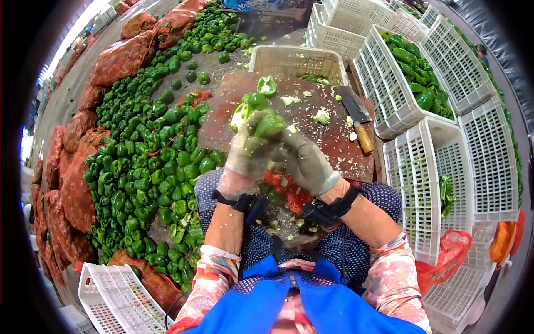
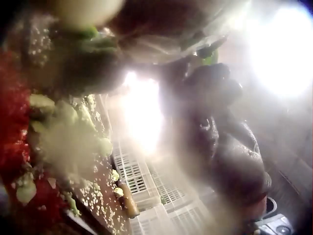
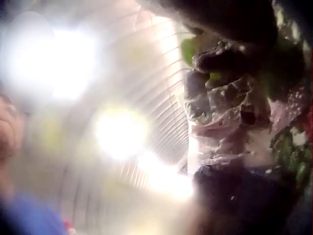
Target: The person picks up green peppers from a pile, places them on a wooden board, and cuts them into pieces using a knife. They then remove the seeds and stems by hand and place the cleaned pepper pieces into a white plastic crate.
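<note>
In the head view both gloved hands meet above the near edge of a dark red board (image 1: 222, 125). The left hand (image 1: 247, 150) has its fingers curled round a green pepper (image 1: 270, 126). Close on its right, the right hand (image 1: 308, 164) has bent fingers at the same pepper; its fingertips are partly hidden. Pepper pieces (image 1: 267, 86) lie on the board just beyond the hands. A cleaver (image 1: 356, 111) with a wooden handle rests at the board's right side. Both wrist views are blurred by glare; the left wrist view shows the dark right glove (image 2: 220, 142).
Whole green peppers (image 1: 150, 172) cover the ground at left, beside red mesh sacks (image 1: 122, 58). A white crate (image 1: 258, 60) stands behind the board. More white crates (image 1: 428, 183) are stacked at right, one holding long green peppers (image 1: 414, 72). Red scraps (image 1: 289, 192) lie below the hands.
</note>
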The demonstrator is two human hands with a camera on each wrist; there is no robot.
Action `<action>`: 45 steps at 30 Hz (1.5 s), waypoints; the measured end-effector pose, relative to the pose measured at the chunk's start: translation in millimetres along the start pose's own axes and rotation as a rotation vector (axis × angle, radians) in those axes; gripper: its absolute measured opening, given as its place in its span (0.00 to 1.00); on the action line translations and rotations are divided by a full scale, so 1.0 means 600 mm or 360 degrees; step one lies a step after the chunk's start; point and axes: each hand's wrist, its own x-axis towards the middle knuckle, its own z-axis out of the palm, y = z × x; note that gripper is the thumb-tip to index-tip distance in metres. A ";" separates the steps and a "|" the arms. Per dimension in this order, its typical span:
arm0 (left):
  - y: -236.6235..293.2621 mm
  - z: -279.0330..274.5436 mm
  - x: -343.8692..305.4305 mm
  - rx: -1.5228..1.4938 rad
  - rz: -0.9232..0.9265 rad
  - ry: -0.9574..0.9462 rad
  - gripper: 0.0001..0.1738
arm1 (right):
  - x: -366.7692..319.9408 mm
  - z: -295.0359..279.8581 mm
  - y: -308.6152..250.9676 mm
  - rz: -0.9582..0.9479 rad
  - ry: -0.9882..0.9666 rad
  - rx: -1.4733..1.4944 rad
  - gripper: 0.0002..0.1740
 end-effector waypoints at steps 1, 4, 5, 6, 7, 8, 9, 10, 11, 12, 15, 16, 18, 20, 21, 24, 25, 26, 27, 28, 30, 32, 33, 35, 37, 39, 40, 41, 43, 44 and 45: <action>-0.003 -0.013 0.001 0.0033 -0.0039 0.0003 0.32 | -0.001 -0.003 0.006 -0.0259 -0.0019 -0.0328 0.16; -0.016 0.006 0.003 0.0439 0.0081 0.0153 0.32 | 0.008 -0.028 0.022 -0.0793 0.0005 -0.1041 0.13; -0.026 0.004 0.005 0.0545 0.0152 0.0139 0.32 | 0.017 -0.039 0.028 -0.0758 0.0027 -0.0994 0.12; -0.029 0.006 0.005 0.0648 0.0227 0.0127 0.31 | 0.021 -0.035 0.027 -0.0724 0.0050 -0.0948 0.11; -0.019 0.016 -0.006 0.0485 0.0090 0.0051 0.30 | 0.023 -0.035 0.018 -0.0506 0.0098 -0.0616 0.10; -0.020 0.013 -0.004 0.0366 0.0101 0.0010 0.28 | 0.022 -0.032 0.007 -0.0340 0.0067 -0.0399 0.12; -0.023 0.007 -0.001 0.0247 0.0111 -0.0027 0.28 | 0.019 -0.027 -0.006 -0.0175 0.0059 -0.0181 0.13; -0.025 0.001 -0.001 0.0128 0.0122 -0.0059 0.27 | 0.015 -0.019 -0.006 -0.0190 0.0107 -0.0324 0.14; -0.023 -0.003 -0.005 0.0120 0.0084 -0.0037 0.31 | 0.009 -0.009 -0.003 -0.0202 0.0153 -0.0467 0.16; -0.025 -0.012 -0.004 0.0244 0.0086 0.0003 0.32 | 0.006 -0.004 0.000 -0.0214 0.0200 -0.0610 0.17; -0.035 0.001 0.002 0.0642 0.0266 0.0215 0.37 | 0.002 -0.006 0.000 -0.0274 0.0000 -0.0601 0.22; -0.035 -0.002 0.002 0.0619 0.0249 0.0208 0.36 | -0.001 -0.003 -0.004 -0.0296 -0.0063 -0.0628 0.23; -0.033 -0.011 0.003 0.0577 0.0215 0.0196 0.35 | -0.002 0.002 -0.005 -0.0252 -0.0074 -0.0624 0.23; -0.032 -0.008 0.002 0.0513 0.0176 0.0213 0.34 | -0.002 0.003 -0.002 -0.0216 -0.0089 -0.0587 0.23; -0.031 -0.006 0.002 0.0481 0.0161 0.0218 0.33 | -0.001 0.002 -0.002 -0.0208 -0.0100 -0.0559 0.23; -0.023 -0.010 -0.002 0.0371 0.0147 0.0085 0.28 | 0.003 0.000 -0.008 -0.0182 -0.0119 -0.0566 0.22; -0.021 -0.013 -0.002 0.0417 0.0107 0.0077 0.29 | 0.004 0.000 -0.008 -0.0171 -0.0124 -0.0584 0.22; -0.020 -0.016 -0.001 0.0463 0.0064 0.0069 0.29 | 0.005 -0.001 -0.006 -0.0176 -0.0133 -0.0484 0.21; -0.019 -0.015 -0.001 0.0507 0.0022 0.0060 0.29 | 0.007 -0.004 -0.003 -0.0182 -0.0142 -0.0386 0.21; -0.018 -0.011 -0.004 0.0516 0.0018 0.0068 0.29 | 0.008 -0.007 -0.002 -0.0187 -0.0150 -0.0288 0.20; -0.015 0.004 -0.012 0.0541 0.0011 0.0084 0.29 | 0.012 -0.009 -0.004 -0.0200 -0.0145 -0.0363 0.19; -0.017 0.001 -0.009 0.0517 -0.0014 0.0105 0.28 | 0.018 -0.008 -0.007 -0.0199 -0.0123 -0.0434 0.18; -0.018 -0.001 -0.008 0.0504 -0.0028 0.0117 0.28 | 0.020 -0.006 -0.007 -0.0192 -0.0102 -0.0467 0.18; -0.018 -0.003 -0.006 0.0528 0.0010 0.0155 0.27 | 0.020 0.001 -0.009 -0.0229 -0.0096 -0.0525 0.18; -0.013 -0.001 -0.007 0.0592 0.0020 0.0202 0.26 | 0.016 0.017 -0.021 -0.0331 0.0033 -0.1015 0.18; 0.000 0.006 -0.012 0.0695 0.0004 0.0259 0.25 | 0.021 0.016 -0.024 -0.0717 0.0114 -0.1642 0.18; -0.003 0.005 -0.009 0.0632 0.0084 0.0335 0.25 | 0.027 0.003 -0.021 -0.1062 0.0132 -0.2014 0.19; -0.006 0.005 -0.004 0.0571 0.0166 0.0410 0.25 | 0.032 -0.006 -0.024 -0.1417 0.0148 -0.2376 0.19; 0.011 0.007 -0.003 0.0236 0.0165 0.0454 0.26 | 0.034 -0.010 -0.058 -0.0979 0.0361 -0.2682 0.20; 0.026 0.006 -0.026 0.0175 0.0176 0.0290 0.28 | 0.034 -0.019 -0.080 -0.0739 0.0464 -0.2823 0.20; 0.025 0.004 -0.028 0.0000 0.0155 0.0195 0.28 | 0.052 -0.064 -0.095 -0.0909 0.0329 -0.3029 0.21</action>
